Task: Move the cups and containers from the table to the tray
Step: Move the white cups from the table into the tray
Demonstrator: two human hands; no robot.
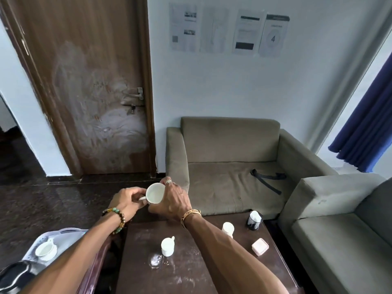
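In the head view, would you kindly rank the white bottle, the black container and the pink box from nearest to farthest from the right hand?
1. The white bottle, right of the right hand holding the white cup.
2. The black container, farther right at the far edge.
3. The pink box, rightmost, nearer the camera.

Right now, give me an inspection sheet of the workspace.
Surface: dark wooden table, white dusty smudges.
Job's things: white cup held in the air; lidded pot, clear glass, white bottle, pink box, black holder on table; second cup on tray.
Clutter: nothing seen.
Hands: left hand pinches cup handle; right hand grips its body.
Cables: nothing seen.
Surroundings: sofa with black strap, door, wall papers.
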